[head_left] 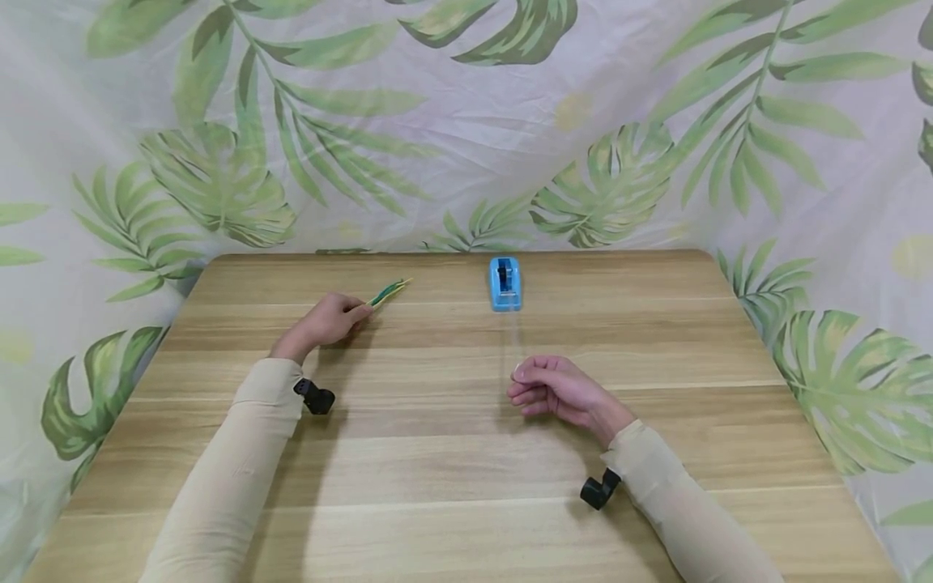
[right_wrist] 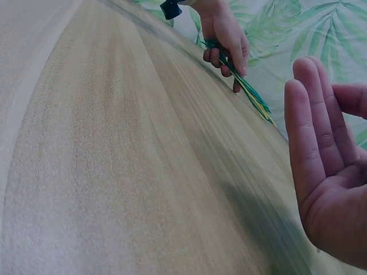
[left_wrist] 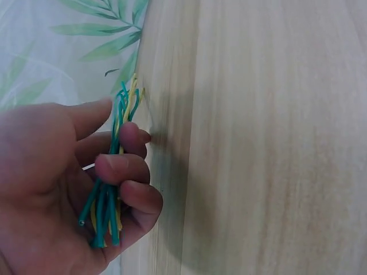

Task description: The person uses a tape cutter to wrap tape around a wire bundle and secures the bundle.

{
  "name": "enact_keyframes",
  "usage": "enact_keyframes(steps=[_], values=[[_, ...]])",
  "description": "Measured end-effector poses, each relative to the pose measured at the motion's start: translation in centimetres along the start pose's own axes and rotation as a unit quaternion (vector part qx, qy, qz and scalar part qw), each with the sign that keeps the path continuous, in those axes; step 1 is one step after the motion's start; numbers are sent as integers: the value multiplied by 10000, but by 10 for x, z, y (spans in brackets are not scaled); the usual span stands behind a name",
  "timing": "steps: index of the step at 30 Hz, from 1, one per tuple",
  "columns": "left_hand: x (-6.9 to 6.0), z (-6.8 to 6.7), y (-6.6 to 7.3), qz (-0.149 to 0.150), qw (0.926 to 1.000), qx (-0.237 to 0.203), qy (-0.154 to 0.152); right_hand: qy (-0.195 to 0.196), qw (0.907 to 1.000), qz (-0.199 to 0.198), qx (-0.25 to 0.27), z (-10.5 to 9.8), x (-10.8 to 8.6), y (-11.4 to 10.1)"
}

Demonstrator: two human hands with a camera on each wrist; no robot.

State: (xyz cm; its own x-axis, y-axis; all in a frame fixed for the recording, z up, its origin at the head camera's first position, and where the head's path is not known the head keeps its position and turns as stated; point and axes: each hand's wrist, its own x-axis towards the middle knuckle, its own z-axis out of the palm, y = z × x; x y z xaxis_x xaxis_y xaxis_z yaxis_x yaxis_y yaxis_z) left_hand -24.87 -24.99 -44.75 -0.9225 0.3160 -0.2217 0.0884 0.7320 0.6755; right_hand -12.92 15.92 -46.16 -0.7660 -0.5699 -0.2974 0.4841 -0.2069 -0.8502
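Note:
My left hand (head_left: 334, 318) grips a bundle of green and yellow wires (left_wrist: 109, 209) above the left part of the table; their thin ends stick out past the fingers. In the right wrist view the same wires (right_wrist: 252, 94) show beyond the left hand. My right hand (head_left: 557, 390) pinches the end of a strip of clear tape (head_left: 514, 336) between thumb and forefinger. That strip runs back to a blue tape dispenser (head_left: 505, 285) near the table's far edge. In the right wrist view the tape cannot be made out beside the right hand (right_wrist: 330, 154).
The wooden table (head_left: 437, 502) has a light striped grain. A white cloth with green leaf prints (head_left: 466, 121) hangs behind and around it. A small black camera (head_left: 317, 398) sits on the left wrist, another black camera (head_left: 601, 489) on the right.

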Motion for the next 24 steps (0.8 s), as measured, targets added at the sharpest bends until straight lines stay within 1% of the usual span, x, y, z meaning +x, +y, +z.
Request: enact_keyframes(steps=[2, 4, 8, 13, 17, 24], values=[[-1, 0, 1, -55, 9999, -130, -13, -12, 10000, -4, 3, 0, 0, 0], [-2, 0, 2, -75, 9999, -137, 19, -13, 10000, -9, -3, 0, 0, 0], [-5, 1, 1, -25, 9998, -49, 192, 9, 10000, 0, 1, 0, 1, 1], [-7, 2, -2, -172, 9989, -181, 392, -6, 10000, -7, -16, 0, 0, 1], [-7, 3, -5, -284, 9981, -333, 436, -17, 10000, -20, -14, 1, 0, 0], [-7, 5, -10, -404, 9969, -545, 407, 49, 10000, -4, -13, 1, 0, -1]])
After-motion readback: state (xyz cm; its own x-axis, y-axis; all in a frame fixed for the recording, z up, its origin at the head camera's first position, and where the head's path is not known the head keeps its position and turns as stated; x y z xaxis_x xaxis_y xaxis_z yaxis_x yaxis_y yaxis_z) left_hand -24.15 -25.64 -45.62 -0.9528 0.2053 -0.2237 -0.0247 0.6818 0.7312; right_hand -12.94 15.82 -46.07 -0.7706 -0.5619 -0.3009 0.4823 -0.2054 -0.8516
